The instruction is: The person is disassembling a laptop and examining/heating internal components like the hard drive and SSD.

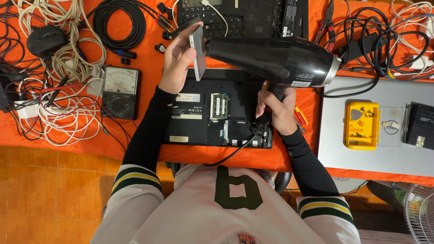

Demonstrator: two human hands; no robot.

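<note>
Hands: left hand [177,61] pinching phone [197,52] | right hand [276,106] gripping hairdryer [275,61] | opened laptop [217,113] beneath

Orange-covered table [149,68] bears laptops [217,113], cables [68,58], multimeter [120,92].

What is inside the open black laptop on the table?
Inside the laptop, green memory sticks show in an open bay. The dryer and the right hand cover its right part, so that stays unseen.
</note>
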